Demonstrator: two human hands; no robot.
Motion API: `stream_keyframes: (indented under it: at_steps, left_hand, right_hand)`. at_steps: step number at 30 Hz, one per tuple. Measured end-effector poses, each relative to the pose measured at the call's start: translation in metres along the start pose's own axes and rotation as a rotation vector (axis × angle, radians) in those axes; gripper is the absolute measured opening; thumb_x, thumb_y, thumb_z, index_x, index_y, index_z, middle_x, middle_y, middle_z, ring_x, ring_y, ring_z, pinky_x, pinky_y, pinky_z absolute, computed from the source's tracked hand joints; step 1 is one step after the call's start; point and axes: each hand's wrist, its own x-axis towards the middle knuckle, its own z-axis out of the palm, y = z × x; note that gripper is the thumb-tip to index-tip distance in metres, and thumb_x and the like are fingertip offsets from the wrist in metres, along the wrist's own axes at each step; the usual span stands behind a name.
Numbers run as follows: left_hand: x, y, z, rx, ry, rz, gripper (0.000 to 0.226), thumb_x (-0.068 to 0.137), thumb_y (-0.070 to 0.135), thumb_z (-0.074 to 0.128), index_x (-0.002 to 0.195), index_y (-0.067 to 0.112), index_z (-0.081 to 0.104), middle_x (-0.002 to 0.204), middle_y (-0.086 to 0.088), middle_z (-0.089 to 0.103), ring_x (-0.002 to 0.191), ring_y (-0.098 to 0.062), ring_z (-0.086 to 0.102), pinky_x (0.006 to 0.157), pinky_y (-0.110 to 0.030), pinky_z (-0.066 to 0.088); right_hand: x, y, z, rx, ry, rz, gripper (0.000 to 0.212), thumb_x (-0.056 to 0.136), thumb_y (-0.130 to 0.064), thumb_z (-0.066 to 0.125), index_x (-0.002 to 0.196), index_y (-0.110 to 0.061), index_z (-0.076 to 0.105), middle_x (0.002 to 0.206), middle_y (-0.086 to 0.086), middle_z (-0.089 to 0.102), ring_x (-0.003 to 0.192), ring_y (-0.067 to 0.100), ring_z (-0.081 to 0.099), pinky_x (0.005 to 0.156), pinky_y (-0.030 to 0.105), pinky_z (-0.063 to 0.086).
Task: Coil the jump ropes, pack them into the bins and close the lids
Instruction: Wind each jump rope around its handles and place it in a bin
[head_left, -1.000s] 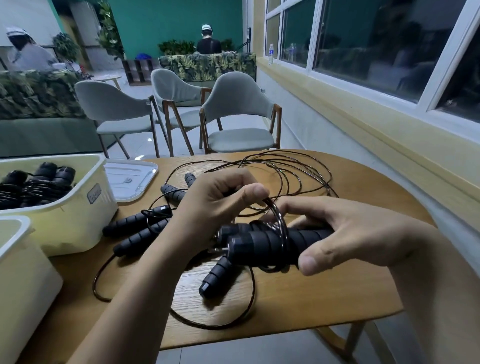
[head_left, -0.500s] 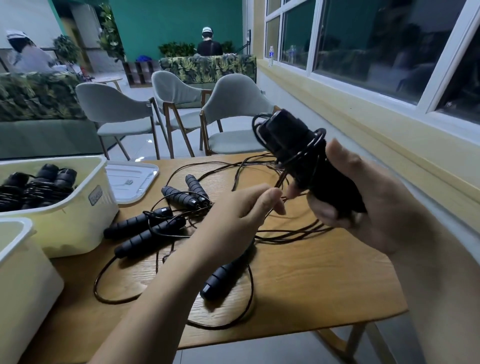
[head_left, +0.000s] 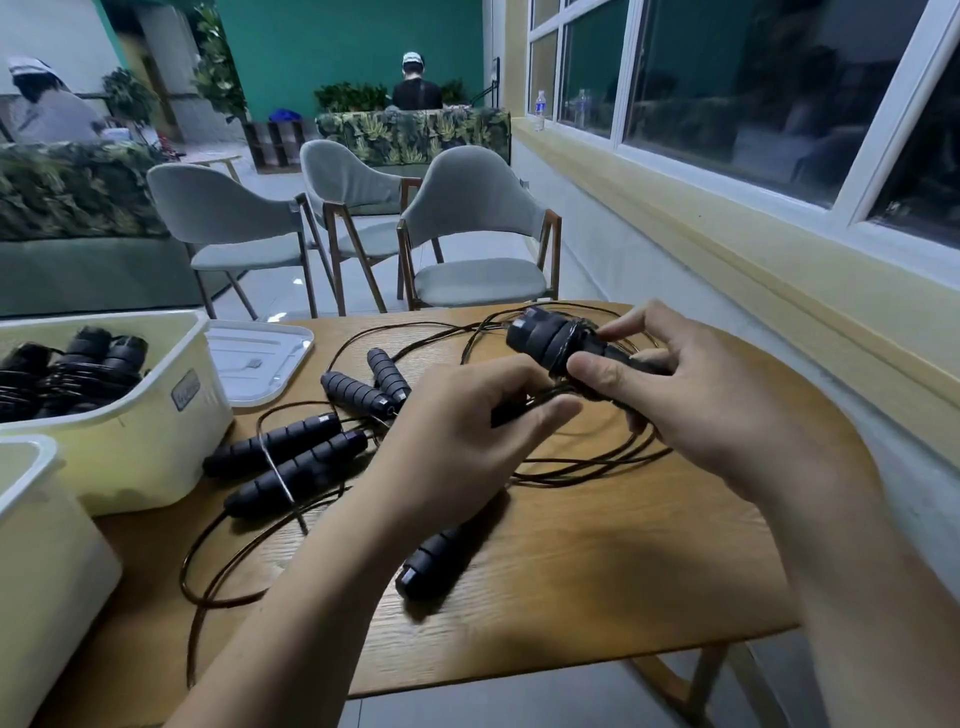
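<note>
Nearest, at the worktop's (head_left: 597, 571) front left corner, stands the near bin (head_left: 36, 545), its inside out of sight. A loose handle (head_left: 431, 564) lies close to the front edge. Above the middle, the left hand (head_left: 457, 441) has its fingers (head_left: 545, 415) curled round a run of cord (head_left: 587, 465), pinching it toward the right hand (head_left: 727, 415). That hand's fingers close round a handle pair (head_left: 540, 340) held off the worktop, with a few turns of cord wound on. The cord looks thin, springy and slick, so it will likely want to unwind. Each turn is best trapped under the right thumb while the left hand feeds slack. The ribbed handles look light and grippy, the sound place to hold; the bare cord is not. Slack loops lie under both hands toward the right edge and could snag the four idle handles (head_left: 291, 460) left of centre. Further off, at the left edge, the far bin (head_left: 140, 447) holds coiled ropes (head_left: 72, 369). A lid (head_left: 260, 358) lies flat just beside it, near the far edge.
</note>
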Motion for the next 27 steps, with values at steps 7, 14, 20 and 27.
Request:
stream_keyframes:
  at_steps: [7,14,20,27]
  left_hand:
    - [-0.001,-0.001,-0.011,-0.124,0.028,-0.033,0.023,0.093,0.04,0.076,0.089,0.017,0.077,0.071,0.004,0.069,0.063,-0.014,0.061,0.055,-0.031,0.047]
    - [-0.002,-0.004,-0.024,-0.258,0.03,-0.046,0.028,0.08,0.036,0.085,0.081,0.01,0.073,0.069,-0.011,0.065,0.06,-0.024,0.054,0.052,-0.033,0.04]
    - [-0.001,-0.005,-0.024,-0.374,-0.027,-0.029,0.033,0.086,0.036,0.085,0.08,0.009,0.068,0.067,-0.014,0.054,0.059,-0.024,0.043,0.053,-0.029,0.033]
    - [-0.002,-0.008,-0.024,-0.408,-0.067,-0.083,0.032,0.105,0.033,0.064,0.08,0.014,0.065,0.068,0.003,0.055,0.064,-0.006,0.051,0.059,-0.016,0.04]
  right_hand:
    - [-0.004,-0.006,0.002,-0.058,-0.262,0.071,0.044,0.081,-0.075,0.069,0.109,-0.042,0.066,0.091,-0.005,0.082,0.065,0.011,0.063,0.057,0.024,0.044]
    - [-0.011,-0.011,-0.011,-0.03,-0.602,0.134,0.046,0.09,-0.068,0.069,0.114,-0.029,0.068,0.096,0.01,0.081,0.065,0.02,0.058,0.05,0.025,0.033]
    - [-0.013,-0.01,-0.016,0.172,-0.793,0.089,0.042,0.089,-0.063,0.072,0.107,-0.025,0.065,0.098,0.021,0.079,0.058,0.019,0.058,0.044,0.021,0.033]
    - [-0.015,-0.01,-0.014,0.383,-0.846,0.013,0.083,0.083,-0.071,0.078,0.121,-0.002,0.054,0.094,0.029,0.073,0.055,0.023,0.056,0.045,0.025,0.035]
